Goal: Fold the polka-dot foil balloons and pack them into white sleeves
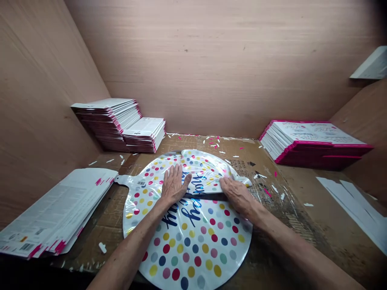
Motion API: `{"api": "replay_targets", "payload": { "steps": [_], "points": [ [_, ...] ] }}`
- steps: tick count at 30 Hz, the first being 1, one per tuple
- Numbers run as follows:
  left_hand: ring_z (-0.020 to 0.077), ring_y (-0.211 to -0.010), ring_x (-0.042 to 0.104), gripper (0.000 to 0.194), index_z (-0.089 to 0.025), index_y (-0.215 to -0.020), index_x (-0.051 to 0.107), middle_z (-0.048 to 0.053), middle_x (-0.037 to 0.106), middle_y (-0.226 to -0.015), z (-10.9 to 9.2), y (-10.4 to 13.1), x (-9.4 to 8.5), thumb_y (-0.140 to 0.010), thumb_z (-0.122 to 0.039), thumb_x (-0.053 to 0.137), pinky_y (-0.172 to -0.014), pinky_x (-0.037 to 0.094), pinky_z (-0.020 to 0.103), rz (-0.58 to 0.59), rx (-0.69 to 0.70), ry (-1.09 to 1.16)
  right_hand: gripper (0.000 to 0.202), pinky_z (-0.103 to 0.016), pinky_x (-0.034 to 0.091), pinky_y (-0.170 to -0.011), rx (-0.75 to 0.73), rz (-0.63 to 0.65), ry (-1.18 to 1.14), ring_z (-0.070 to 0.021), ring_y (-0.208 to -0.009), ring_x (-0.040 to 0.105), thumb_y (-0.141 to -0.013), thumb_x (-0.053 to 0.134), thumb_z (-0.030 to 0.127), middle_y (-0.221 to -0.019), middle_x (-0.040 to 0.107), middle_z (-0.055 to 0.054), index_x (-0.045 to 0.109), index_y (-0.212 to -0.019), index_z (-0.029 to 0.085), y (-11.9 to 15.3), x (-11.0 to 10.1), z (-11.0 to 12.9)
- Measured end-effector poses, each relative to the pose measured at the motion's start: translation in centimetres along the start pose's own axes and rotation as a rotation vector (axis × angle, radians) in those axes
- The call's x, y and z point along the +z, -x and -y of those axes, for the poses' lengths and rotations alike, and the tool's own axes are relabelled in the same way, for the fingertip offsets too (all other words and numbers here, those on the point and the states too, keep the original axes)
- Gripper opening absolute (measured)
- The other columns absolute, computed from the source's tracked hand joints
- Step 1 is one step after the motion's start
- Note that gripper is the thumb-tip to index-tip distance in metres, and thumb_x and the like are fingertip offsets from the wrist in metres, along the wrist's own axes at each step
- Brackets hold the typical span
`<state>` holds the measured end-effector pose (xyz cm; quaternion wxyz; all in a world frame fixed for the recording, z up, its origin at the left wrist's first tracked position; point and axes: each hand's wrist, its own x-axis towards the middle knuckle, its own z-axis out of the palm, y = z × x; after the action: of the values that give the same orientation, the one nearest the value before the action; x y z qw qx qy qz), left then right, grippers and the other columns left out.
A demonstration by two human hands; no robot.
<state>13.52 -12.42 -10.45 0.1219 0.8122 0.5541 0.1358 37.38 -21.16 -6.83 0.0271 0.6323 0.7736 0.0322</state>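
Observation:
A flat, round foil balloon [193, 241] with coloured dots and blue lettering lies in front of me, its tail pointing left. Its far right part is creased and folded over, and a dark strip shows under the fold. My left hand [174, 186] rests flat on the middle of the balloon, fingers stretched out and thumb apart. At the right end of the fold, my right hand [237, 195] has its fingers curled around the foil and grips it; the fingertips are partly hidden.
Flat printed cards form stacks at the back left [121, 125] and back right [314, 141]. More cards [57, 213] fan out at the left. White paper strips [353, 205] lie at right. Paper scraps litter the cardboard surface [272, 213]. Wooden panels [205, 68] enclose the back and sides.

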Motion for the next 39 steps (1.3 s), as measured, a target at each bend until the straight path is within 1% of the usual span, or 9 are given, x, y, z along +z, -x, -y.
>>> {"api": "replay_targets", "payload": {
  "steps": [6,10,12,15,17,24,31,35,39],
  "points": [
    [0.0340,-0.147,0.018,0.073,-0.009,-0.149,0.031,0.019,0.026,-0.158,-1.5,1.3,-2.1,-0.095,-0.058,0.034,-0.118,0.022,0.053,-0.014,0.011,0.055,0.017,-0.033,0.052,-0.054,0.136,0.039,-0.002,-0.0274,-0.063,0.069,-0.081,0.057,0.013,-0.073,0.070,-0.015,0.070,-0.092,0.017,6.2,0.1,2.3],
    [0.0316,-0.145,0.028,0.061,-0.017,-0.145,0.041,0.014,0.031,-0.157,-4.2,7.4,-3.2,-0.088,-0.035,0.055,-0.115,0.032,0.049,-0.161,0.478,0.047,0.043,-0.035,0.055,-0.056,0.176,-0.024,-0.117,-0.0285,-0.070,0.071,-0.086,0.051,0.012,-0.089,0.072,-0.021,0.058,-0.128,0.007,7.3,-1.4,7.1],
    [0.0303,-0.141,0.037,0.045,-0.018,-0.133,0.055,0.014,0.044,-0.150,-4.4,10.4,-3.2,-0.089,-0.024,0.051,-0.113,0.037,0.049,-0.182,0.602,0.068,0.056,-0.036,0.059,-0.070,-0.015,-0.107,-0.326,-0.0285,-0.089,0.071,-0.092,0.051,0.025,-0.110,0.069,-0.022,0.040,-0.144,0.007,8.4,-2.3,8.6],
    [0.0278,-0.134,0.046,0.032,-0.018,-0.117,0.064,0.015,0.053,-0.142,-2.2,13.0,-3.3,-0.091,-0.018,0.045,-0.109,0.043,0.045,-0.191,0.513,0.197,0.094,-0.040,0.050,-0.100,-0.404,-0.208,-0.562,-0.0296,-0.129,0.051,-0.082,0.065,0.055,-0.145,0.047,-0.021,0.021,-0.153,0.013,10.6,-2.6,8.1],
    [0.0267,-0.133,0.048,0.031,-0.019,-0.116,0.064,0.014,0.052,-0.142,0.2,13.8,-3.7,-0.090,-0.018,0.047,-0.108,0.044,0.042,-0.184,0.447,0.284,0.105,-0.046,0.041,-0.109,-0.443,-0.251,-0.532,-0.0332,-0.140,0.035,-0.073,0.074,0.055,-0.153,0.033,-0.022,0.021,-0.153,0.012,11.3,-1.8,7.0],
    [0.0264,-0.135,0.046,0.037,-0.019,-0.121,0.062,0.013,0.056,-0.138,4.2,16.1,-4.7,-0.086,-0.014,0.050,-0.109,0.044,0.043,-0.143,0.496,0.147,0.039,-0.043,0.049,-0.100,-0.518,-0.273,-0.311,-0.0255,-0.121,0.057,-0.094,0.046,0.015,-0.135,0.059,-0.015,0.056,-0.132,0.017,7.7,0.7,7.7],
    [0.0323,-0.144,0.030,0.073,-0.013,-0.140,0.044,0.015,0.040,-0.152,4.5,16.5,-6.3,-0.070,-0.017,0.060,-0.115,0.034,0.050,0.051,0.557,-0.022,0.044,-0.043,0.050,-0.099,-0.599,-0.311,-0.253,-0.0265,-0.126,0.053,-0.094,0.042,0.013,-0.139,0.055,-0.017,0.050,-0.137,0.013,6.5,1.0,8.6],
    [0.0330,-0.137,0.041,0.080,-0.012,-0.142,0.044,0.017,0.047,-0.147,4.8,16.6,-7.2,-0.065,-0.024,0.064,-0.112,0.035,0.050,0.189,0.526,0.006,0.043,-0.044,0.044,-0.105,-0.653,-0.188,-0.306,-0.0264,-0.130,0.050,-0.092,0.045,0.016,-0.139,0.056,-0.012,0.054,-0.134,0.016,6.3,0.8,8.3],
    [0.0287,-0.126,0.055,0.064,-0.017,-0.136,0.051,0.012,0.058,-0.137,5.7,16.0,-7.0,-0.074,-0.024,0.061,-0.105,0.043,0.044,0.128,0.458,0.164,0.036,-0.037,0.048,-0.096,-0.525,-0.134,-0.523,-0.0247,-0.115,0.061,-0.092,0.045,0.026,-0.126,0.065,-0.010,0.062,-0.124,0.019,5.2,-0.1,8.6]
  ]
}}
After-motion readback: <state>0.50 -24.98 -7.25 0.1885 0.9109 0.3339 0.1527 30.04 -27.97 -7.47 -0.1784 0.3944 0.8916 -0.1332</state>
